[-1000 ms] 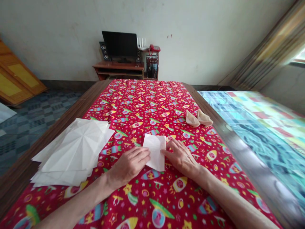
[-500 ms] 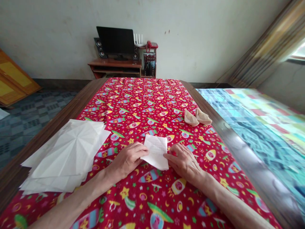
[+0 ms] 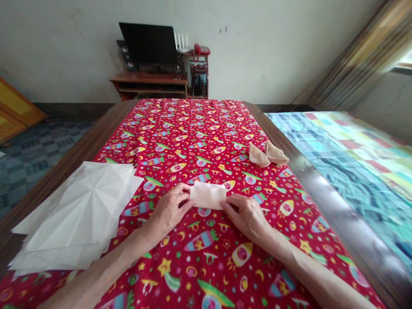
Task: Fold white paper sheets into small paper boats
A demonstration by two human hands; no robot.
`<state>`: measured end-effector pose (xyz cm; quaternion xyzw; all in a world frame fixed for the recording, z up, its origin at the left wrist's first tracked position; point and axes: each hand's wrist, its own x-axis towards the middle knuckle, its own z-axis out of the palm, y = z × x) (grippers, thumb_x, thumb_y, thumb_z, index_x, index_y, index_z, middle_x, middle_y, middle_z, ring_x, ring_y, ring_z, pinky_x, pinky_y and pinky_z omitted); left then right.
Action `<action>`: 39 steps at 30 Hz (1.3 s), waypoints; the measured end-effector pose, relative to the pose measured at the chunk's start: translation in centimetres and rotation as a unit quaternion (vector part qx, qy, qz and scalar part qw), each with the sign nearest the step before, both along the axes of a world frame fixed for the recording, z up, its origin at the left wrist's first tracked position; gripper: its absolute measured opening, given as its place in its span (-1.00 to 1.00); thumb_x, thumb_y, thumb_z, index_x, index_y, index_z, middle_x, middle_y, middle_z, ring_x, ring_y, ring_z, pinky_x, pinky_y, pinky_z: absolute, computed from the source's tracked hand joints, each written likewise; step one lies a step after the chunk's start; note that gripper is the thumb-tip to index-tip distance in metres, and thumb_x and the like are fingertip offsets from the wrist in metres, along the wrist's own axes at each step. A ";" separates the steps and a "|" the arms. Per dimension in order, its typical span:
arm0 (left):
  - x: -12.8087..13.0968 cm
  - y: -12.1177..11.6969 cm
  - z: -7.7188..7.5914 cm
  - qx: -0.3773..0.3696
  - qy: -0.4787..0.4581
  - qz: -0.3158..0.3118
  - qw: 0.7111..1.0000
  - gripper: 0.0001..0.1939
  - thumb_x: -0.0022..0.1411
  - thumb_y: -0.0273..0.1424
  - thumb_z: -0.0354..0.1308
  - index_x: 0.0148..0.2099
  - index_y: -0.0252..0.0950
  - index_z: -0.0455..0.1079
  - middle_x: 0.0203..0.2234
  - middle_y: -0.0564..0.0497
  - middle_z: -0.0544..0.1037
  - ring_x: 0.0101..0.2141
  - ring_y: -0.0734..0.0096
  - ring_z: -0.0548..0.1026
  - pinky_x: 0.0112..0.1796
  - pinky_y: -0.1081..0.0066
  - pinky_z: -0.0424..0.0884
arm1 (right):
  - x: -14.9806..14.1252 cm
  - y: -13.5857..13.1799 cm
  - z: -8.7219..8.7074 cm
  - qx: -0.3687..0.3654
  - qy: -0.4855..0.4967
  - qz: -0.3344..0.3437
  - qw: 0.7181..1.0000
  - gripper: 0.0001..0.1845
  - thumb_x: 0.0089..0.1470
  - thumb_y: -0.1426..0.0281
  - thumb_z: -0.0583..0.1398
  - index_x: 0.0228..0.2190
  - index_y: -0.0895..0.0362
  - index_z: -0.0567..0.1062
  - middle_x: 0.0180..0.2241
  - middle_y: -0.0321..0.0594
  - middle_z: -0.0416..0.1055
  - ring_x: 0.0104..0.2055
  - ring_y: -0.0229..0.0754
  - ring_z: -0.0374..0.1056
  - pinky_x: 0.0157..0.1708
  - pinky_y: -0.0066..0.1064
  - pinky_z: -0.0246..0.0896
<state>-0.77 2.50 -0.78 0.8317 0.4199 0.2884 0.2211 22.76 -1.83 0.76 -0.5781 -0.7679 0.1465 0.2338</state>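
The fingers of the left hand (image 3: 169,209) grasp the left end of a small folded paper (image 3: 208,197), thumb at its lower corner and forefinger higher up the same end. The fingers of the right hand (image 3: 247,214) grasp its opposite end, the thumb at the lower right corner and the other fingers curled just beside it. The folded paper thus lies between the two sets of fingertips, a white strip wider than it is deep, its far edge uneven where layers show. Beneath the fingers spreads a red cloth (image 3: 206,262) printed with rockets and stars, covering the middle of a dark wooden table (image 3: 301,180). To the left of the left fingers, well apart from them, lies a stack of white creased sheets (image 3: 80,214), the uppermost marked by folds that radiate from one point. Beyond the right fingers and to their right, two beige folded paper shapes (image 3: 258,155) sit side by side near the edge of the cloth. Far ahead of both hands' fingers, against the wall, a black monitor (image 3: 149,45) stands on a reddish-brown desk (image 3: 154,78), with a red telephone (image 3: 201,49) to its right.
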 end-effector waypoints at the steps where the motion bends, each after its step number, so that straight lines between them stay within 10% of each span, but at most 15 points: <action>1: 0.1 0.1 0.1 0.005 0.009 0.009 1.000 -0.76 0.29 -0.37 0.06 -0.43 -0.31 0.39 -0.25 0.01 0.43 -0.31 0.47 0.45 -0.27 0.48 0.36 | -0.1 0.1 -0.1 0.001 -0.007 -0.015 1.000 -0.62 0.19 0.30 0.08 -0.63 0.15 0.34 -0.62 -0.35 0.31 -0.61 -0.39 0.13 -0.55 -0.50 -0.13; 19: 1.8 0.3 1.2 0.095 0.183 0.122 0.971 -0.87 0.29 -0.37 0.00 -0.16 -0.31 0.29 -0.25 -0.04 0.39 -0.31 0.34 0.46 -0.37 0.40 0.41 | -1.1 0.4 0.2 0.004 -0.141 -0.077 0.987 -0.64 0.18 0.30 0.06 -0.62 0.14 0.34 -0.64 -0.31 0.34 -0.61 -0.35 0.19 -0.53 -0.40 -0.29; 27: 3.1 -0.9 1.3 0.190 0.192 -0.120 0.955 -0.57 0.33 -0.54 -0.13 0.22 -0.28 0.17 0.21 -0.04 0.24 0.24 0.23 0.11 0.22 0.11 0.09 | -0.9 0.3 -0.2 0.037 -0.143 -0.071 0.986 -0.64 0.20 0.29 0.05 -0.59 0.14 0.37 -0.64 -0.31 0.35 -0.61 -0.33 0.20 -0.53 -0.40 -0.28; 39: 3.1 -1.6 0.9 0.122 0.201 -0.135 0.963 -0.54 0.36 -0.43 -0.13 0.28 -0.32 0.07 0.26 -0.10 0.16 0.27 0.26 0.05 0.23 0.13 0.10 | -0.9 0.3 -0.4 0.049 -0.144 -0.073 0.986 -0.63 0.20 0.30 0.05 -0.60 0.14 0.37 -0.65 -0.30 0.36 -0.63 -0.33 0.19 -0.54 -0.40 -0.29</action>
